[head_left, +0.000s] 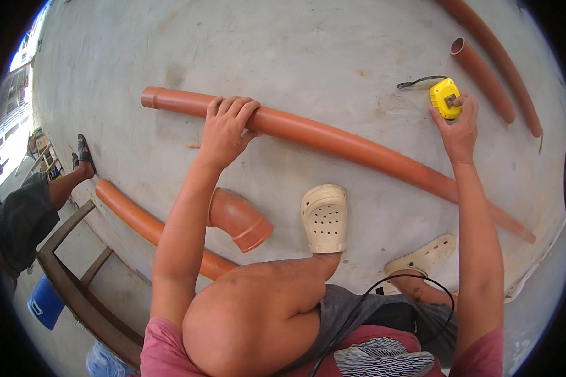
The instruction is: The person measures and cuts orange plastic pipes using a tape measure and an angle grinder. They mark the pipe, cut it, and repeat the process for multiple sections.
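Observation:
A long orange plastic pipe (339,141) with a socket end lies slantwise across the concrete floor before me. My left hand (228,129) grips it near the socket, fingers over the top and thumb on the near side. In my right hand (457,127) is a yellow tape measure (442,96), held just above or on the floor beyond the pipe. My thumb or a finger rests on its dark button. Its black wrist strap (420,81) trails to the left. No blade can be seen drawn out. An orange elbow fitting (240,219) sits near my left forearm.
Two more reddish pipes (486,82) lie at the far right. Another orange pipe (132,212) passes under my left arm. A wooden frame (68,278), a blue bucket (47,301) and another person's leg (70,181) are at left. My cream clogs (325,219) stand on the floor.

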Demonstrator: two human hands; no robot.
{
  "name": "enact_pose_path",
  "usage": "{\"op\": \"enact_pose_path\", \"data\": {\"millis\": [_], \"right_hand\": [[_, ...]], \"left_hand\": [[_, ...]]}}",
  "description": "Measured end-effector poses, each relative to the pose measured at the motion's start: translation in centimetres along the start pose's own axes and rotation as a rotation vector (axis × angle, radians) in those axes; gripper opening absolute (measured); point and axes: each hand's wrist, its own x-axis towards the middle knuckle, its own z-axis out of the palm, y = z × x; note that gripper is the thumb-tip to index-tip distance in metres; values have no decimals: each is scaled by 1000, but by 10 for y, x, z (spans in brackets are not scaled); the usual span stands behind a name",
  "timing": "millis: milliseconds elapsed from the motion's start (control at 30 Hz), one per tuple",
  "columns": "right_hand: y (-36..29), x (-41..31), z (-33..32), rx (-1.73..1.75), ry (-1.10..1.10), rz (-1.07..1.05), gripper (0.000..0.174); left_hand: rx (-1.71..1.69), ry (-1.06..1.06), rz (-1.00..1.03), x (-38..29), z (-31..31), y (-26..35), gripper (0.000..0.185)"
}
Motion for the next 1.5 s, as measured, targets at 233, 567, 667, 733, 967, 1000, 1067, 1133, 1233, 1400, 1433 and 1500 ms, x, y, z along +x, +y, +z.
{"op": "enact_pose_path", "data": {"millis": [233,567,667,733,967,1000,1067,1133,1233,1400,1433,1500], "right_hand": [[-29,-45,-39,115,-203,-204,65],[6,-111,-75,60,-597,-101,77],[26,-117,-88,22,-627,-95,77],[34,-121,-92,17,-623,-106,77],[31,-122,-97,90,-649,-30,75],[32,-122,-97,102,-659,-16,75],[34,-124,-96,124,-679,5,74],[33,-125,-94,120,-683,15,75],[34,-126,-94,132,-696,9,75],[38,-128,-94,112,-707,-8,76],[38,-128,-93,112,-710,-4,76],[36,-126,-94,116,-715,0,76]], "left_hand": [[62,122,53,-2,5,-3,62],[-110,136,288,48,17,48,58],[-105,144,450,55,29,64,55],[-65,106,551,57,33,69,54],[-47,-25,641,59,32,69,58],[-54,-39,641,60,31,70,59],[-68,-67,639,59,30,72,60],[-69,-92,636,57,31,70,62],[-70,-138,637,56,33,68,65],[-87,-186,663,58,33,66,68],[-86,-197,664,58,34,66,68],[-81,-218,664,59,32,65,70]]}}
